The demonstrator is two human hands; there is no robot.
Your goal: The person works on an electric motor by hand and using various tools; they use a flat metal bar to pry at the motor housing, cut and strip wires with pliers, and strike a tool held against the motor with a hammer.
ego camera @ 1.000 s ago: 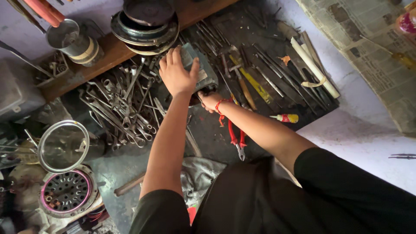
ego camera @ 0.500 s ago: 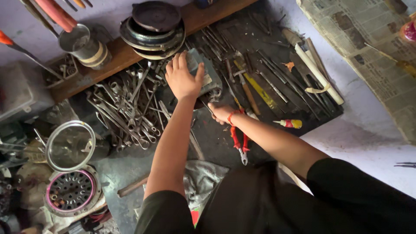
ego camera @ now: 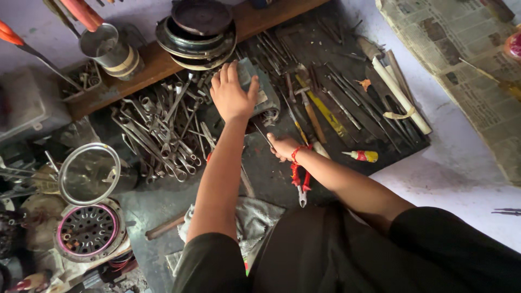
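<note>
My left hand [ego camera: 232, 93] lies palm down on a grey metal block-shaped part [ego camera: 261, 92] on the dark mat, holding it in place. My right hand [ego camera: 283, 145], with a red thread at the wrist, is closed around the handle of a thin tool whose shaft [ego camera: 262, 133] points up toward the lower edge of the grey part. Red-handled pliers [ego camera: 299, 183] lie under my right forearm.
A heap of wrenches [ego camera: 163, 130] lies left of the part. Screwdrivers, files and rods [ego camera: 347, 97] cover the mat at right. Stacked dark round discs [ego camera: 198, 32] and a tin cup [ego camera: 106, 46] sit on a wooden plank. A round perforated disc [ego camera: 89, 230] lies lower left, newspaper [ego camera: 467, 59] upper right.
Both hands stay on the grey part and the thin tool. The view has shifted slightly, so everything sits a little lower and further right in the frame.
</note>
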